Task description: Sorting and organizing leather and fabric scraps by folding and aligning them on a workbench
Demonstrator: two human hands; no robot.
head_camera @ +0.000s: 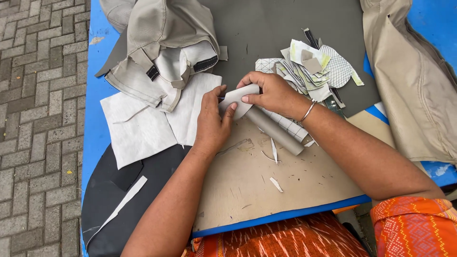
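Note:
My left hand (213,121) and my right hand (271,93) meet over a tan board (257,185) on a blue table (97,119). Both pinch a small pale cut-out piece of material (237,99); my left thumb presses its lower edge, my right fingers cover its top. A thin dark tip shows at the piece's left edge, between the hands; what it is I cannot tell. A grey rolled tube (276,132) lies just below my right hand. My right wrist wears a thin bangle (308,112).
White fabric sheets (138,126) lie left of my hands, with a beige stitched cover (162,43) above them. A heap of cut patterns (309,66) sits on grey sheet (266,28). Black material (109,200) lies bottom left, beige cloth (414,81) right. Brick paving (38,119) borders the table.

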